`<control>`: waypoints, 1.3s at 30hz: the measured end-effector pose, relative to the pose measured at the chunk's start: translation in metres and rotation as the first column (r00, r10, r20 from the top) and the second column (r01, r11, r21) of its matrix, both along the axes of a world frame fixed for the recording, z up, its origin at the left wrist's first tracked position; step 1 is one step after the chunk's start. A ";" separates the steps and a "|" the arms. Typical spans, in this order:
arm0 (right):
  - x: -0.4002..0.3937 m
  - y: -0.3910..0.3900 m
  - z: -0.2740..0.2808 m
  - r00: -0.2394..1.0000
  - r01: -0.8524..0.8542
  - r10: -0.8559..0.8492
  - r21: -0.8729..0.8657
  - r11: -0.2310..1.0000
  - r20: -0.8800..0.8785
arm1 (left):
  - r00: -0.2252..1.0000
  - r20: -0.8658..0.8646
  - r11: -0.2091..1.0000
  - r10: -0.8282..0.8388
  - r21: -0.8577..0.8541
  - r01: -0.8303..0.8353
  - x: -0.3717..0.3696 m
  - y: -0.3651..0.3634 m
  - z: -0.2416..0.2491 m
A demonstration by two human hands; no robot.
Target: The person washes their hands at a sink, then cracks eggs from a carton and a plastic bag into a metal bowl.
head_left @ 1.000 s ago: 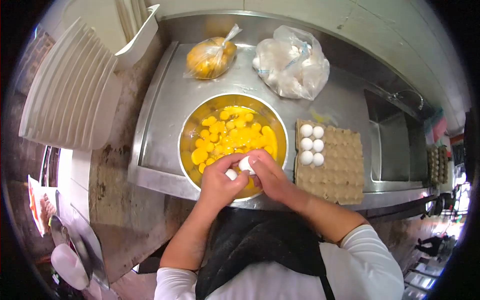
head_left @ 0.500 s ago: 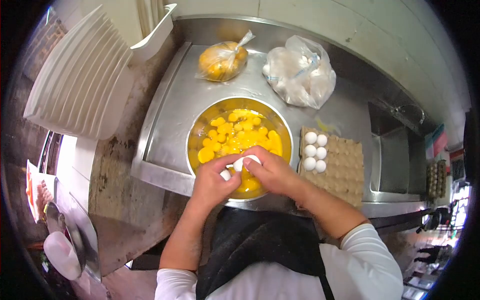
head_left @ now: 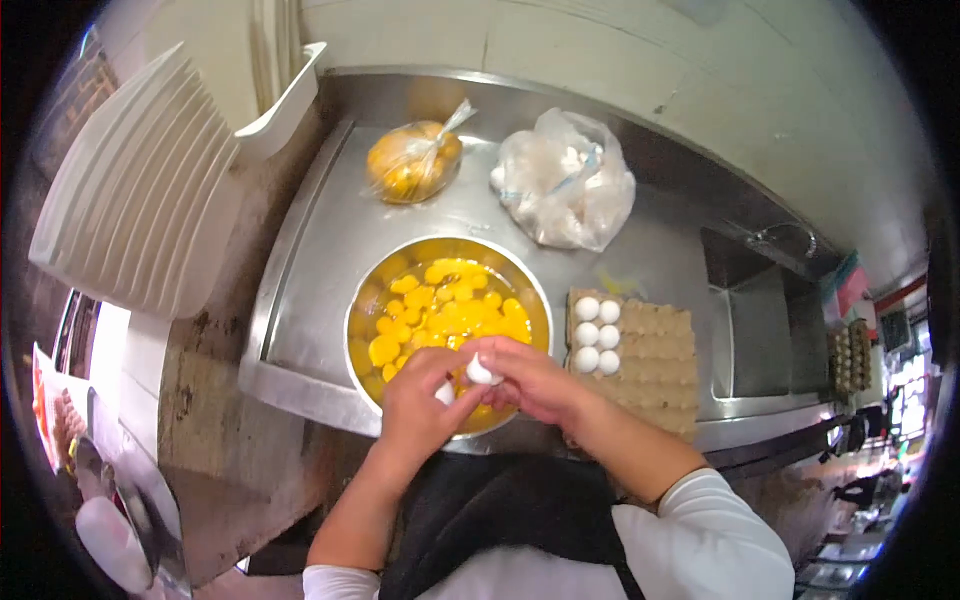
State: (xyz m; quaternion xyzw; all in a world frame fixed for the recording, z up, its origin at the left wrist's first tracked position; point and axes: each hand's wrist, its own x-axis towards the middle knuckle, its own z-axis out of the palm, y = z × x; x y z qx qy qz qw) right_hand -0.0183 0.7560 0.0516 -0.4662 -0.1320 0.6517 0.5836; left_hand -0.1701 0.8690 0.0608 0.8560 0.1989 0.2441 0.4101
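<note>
I see both hands over the near rim of the steel bowl [head_left: 365,300], which sits on the steel tabletop [head_left: 310,270] and holds many raw yolks. The left hand [head_left: 420,405] and right hand [head_left: 530,380] meet, fingers curled, together pinching a white egg [head_left: 482,372] above the yolks. A second white piece shows at the left fingers; I cannot tell what it is. Just right of the bowl: a cardboard egg tray [head_left: 650,350] with five eggs. Behind: two knotted plastic bags [head_left: 565,180]
</note>
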 end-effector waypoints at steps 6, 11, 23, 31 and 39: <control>0.071 -0.006 0.010 0.983 0.175 -0.179 0.093 0.980 0.029 | 0.993 0.020 0.983 0.118 -0.145 -0.114 0.003 -0.007 0.001; 0.206 0.024 0.035 0.544 0.698 -0.740 0.276 0.661 0.395 | 0.991 0.019 0.936 0.134 -0.330 -0.120 -0.019 -0.004 -0.025; 0.180 0.025 0.042 0.361 0.545 -0.533 0.291 0.787 0.765 | 0.967 0.161 0.486 0.198 -0.873 0.046 -0.034 -0.010 -0.001; -0.014 -0.048 0.027 0.089 -0.239 -0.216 0.231 0.943 0.972 | 0.957 0.264 0.167 0.121 -0.956 0.243 -0.007 -0.024 0.003; -0.066 -0.077 0.005 0.009 -0.124 -0.097 0.098 0.987 0.995 | 0.977 0.208 0.108 -0.053 -0.971 0.213 -0.015 -0.045 -0.005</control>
